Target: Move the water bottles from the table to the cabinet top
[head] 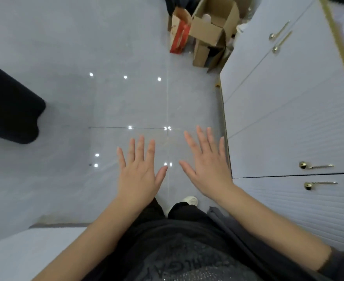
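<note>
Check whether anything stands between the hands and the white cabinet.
Nothing visible does: the right hand hovers beside the cabinet front, the left hand next to it, both empty over floor. No bottles in view; cardboard boxes sit farther off.

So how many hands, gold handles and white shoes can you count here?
Hands: 2, left hand and right hand
Gold handles: 4, on the cabinet
White shoe: 1
Total: 7
</note>
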`<action>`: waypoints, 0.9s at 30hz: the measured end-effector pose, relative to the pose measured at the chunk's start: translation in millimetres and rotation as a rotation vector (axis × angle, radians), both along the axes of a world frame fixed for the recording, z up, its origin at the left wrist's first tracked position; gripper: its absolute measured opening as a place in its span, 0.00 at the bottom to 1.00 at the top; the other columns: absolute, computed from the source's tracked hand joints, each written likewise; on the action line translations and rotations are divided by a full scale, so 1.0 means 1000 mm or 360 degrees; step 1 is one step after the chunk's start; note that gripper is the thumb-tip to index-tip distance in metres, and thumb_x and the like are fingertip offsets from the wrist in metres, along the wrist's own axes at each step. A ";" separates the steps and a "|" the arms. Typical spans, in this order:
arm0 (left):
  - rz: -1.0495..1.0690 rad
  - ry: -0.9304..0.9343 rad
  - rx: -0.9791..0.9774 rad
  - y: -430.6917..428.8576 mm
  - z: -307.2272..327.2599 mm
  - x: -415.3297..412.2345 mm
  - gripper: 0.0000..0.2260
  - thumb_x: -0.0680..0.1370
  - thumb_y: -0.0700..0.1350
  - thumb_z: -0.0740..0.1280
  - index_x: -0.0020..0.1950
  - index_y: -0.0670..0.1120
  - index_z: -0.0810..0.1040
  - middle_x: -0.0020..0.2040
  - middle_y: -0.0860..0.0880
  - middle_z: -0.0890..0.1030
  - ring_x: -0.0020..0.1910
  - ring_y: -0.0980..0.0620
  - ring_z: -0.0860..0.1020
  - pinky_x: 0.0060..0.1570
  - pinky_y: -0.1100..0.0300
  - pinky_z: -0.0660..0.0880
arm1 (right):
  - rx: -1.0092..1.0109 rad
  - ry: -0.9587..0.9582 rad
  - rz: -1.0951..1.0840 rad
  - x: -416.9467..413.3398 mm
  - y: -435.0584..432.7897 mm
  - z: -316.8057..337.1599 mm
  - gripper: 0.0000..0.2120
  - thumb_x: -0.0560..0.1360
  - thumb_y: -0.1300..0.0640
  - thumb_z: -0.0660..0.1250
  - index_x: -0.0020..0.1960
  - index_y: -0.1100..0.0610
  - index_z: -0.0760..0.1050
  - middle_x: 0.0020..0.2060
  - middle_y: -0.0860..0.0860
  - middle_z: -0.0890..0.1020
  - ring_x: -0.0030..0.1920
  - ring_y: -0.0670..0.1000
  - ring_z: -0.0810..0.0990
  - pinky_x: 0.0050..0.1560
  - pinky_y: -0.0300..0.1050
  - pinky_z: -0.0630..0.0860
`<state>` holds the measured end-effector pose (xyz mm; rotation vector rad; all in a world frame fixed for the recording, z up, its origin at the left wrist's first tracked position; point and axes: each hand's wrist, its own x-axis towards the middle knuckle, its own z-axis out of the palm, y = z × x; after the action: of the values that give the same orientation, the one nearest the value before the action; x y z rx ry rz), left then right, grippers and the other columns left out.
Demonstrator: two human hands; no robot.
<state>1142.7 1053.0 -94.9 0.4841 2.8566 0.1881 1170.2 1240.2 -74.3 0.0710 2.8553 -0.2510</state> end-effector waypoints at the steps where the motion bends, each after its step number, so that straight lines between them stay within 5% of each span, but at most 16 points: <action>1: 0.0043 0.0010 0.0006 -0.013 -0.002 -0.004 0.34 0.77 0.63 0.48 0.76 0.43 0.63 0.76 0.38 0.63 0.75 0.36 0.60 0.71 0.34 0.55 | -0.0003 -0.0015 0.0039 -0.007 -0.014 0.001 0.37 0.75 0.36 0.40 0.80 0.49 0.43 0.80 0.54 0.44 0.79 0.57 0.39 0.75 0.63 0.37; 27: 0.0714 -0.0043 0.0010 -0.176 -0.018 -0.140 0.32 0.77 0.61 0.51 0.74 0.43 0.67 0.73 0.39 0.68 0.73 0.37 0.65 0.69 0.35 0.60 | 0.0041 -0.0192 0.0835 -0.240 -0.190 -0.029 0.37 0.73 0.34 0.37 0.80 0.46 0.40 0.80 0.52 0.41 0.79 0.56 0.37 0.75 0.61 0.40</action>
<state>1003.2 876.5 -113.1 -0.1649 2.8951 0.2769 930.6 1049.8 -103.1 -0.6251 2.6382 -0.0951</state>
